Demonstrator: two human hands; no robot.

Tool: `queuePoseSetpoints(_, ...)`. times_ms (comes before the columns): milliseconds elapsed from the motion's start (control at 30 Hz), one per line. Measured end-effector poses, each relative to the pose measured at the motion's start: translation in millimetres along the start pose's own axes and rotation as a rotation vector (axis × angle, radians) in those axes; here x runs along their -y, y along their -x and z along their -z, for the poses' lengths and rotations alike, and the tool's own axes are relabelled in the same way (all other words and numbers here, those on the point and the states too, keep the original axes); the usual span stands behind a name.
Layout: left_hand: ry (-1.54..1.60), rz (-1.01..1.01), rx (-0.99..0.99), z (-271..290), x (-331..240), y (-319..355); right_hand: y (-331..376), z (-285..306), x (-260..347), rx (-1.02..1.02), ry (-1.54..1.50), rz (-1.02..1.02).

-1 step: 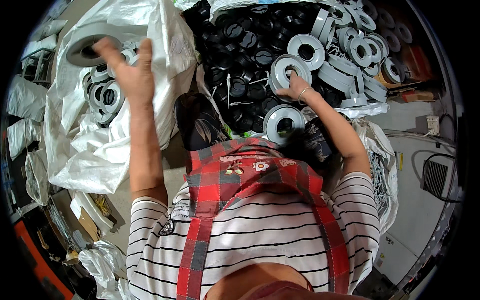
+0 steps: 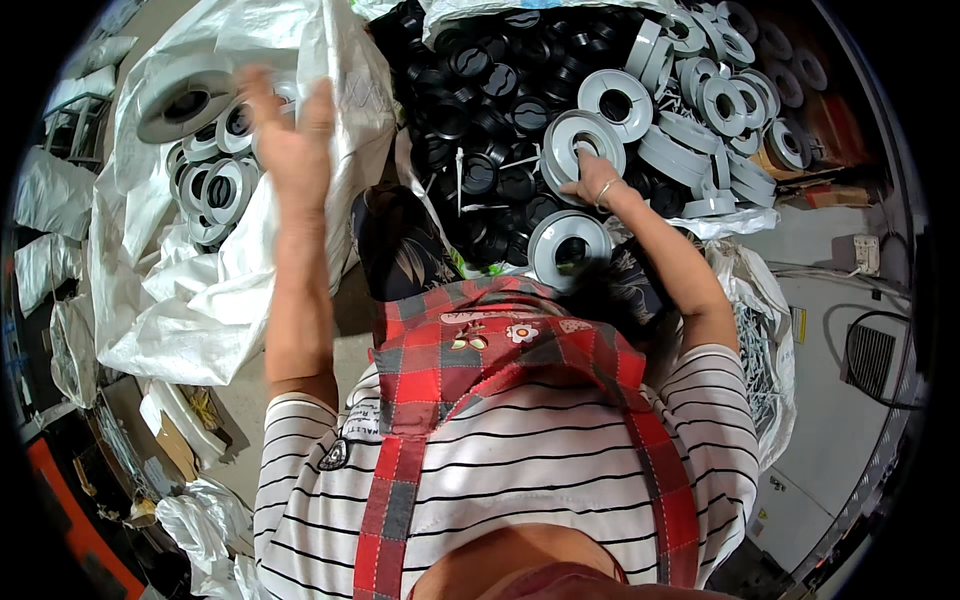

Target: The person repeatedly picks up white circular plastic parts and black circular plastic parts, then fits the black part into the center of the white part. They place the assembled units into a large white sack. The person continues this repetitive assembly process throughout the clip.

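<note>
My left hand (image 2: 298, 150) is above the white woven sack (image 2: 190, 330) on the left, its fingers apart and blurred, holding nothing. Just left of it in the sack lies a large grey ring (image 2: 160, 118), somewhat blurred, above several smaller-looking grey rings with black centres (image 2: 225, 192). On the right, my right hand (image 2: 598, 178) is closed on the rim of a grey ring (image 2: 558, 150), with fingers reaching into its centre hole. That ring sits over a heap of black round caps (image 2: 500, 82). Another grey ring (image 2: 540, 240) rests nearer my lap.
More grey rings (image 2: 685, 150) are piled at the right of the caps. A bag of thin metal pieces (image 2: 765, 370) stands beside my right elbow, near a grey cabinet (image 2: 815, 430) with a black cable. Plastic bags (image 2: 50, 210) line the far left.
My left hand has moved right, away from the large grey ring, which sits slightly lower in the sack. My right hand stays at its ring.
</note>
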State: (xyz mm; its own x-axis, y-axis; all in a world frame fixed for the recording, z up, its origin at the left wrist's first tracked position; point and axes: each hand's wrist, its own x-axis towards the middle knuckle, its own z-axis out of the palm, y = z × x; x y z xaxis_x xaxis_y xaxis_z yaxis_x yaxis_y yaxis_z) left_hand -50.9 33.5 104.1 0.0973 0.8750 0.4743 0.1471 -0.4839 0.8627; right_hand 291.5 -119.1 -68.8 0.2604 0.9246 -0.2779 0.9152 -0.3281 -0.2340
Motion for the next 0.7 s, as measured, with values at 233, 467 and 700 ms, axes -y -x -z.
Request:
queuePoseSetpoints(233, 0.742, 1.054, 0.327, -81.7, 33.1, 81.7, 23.9, 37.4, 81.0, -0.214, -0.404, 0.631)
queuePoseSetpoints(467, 0.677, 1.125, 0.13, -94.5, 73.7, 78.0, -104.6, 4.7, 40.6, -0.181, -0.088, 0.004)
queuePoseSetpoints(700, 0.531, 0.843, 0.216, -102.0, 86.1, 84.7, -108.9, 22.3, 69.7, -0.065, -0.045, -0.025)
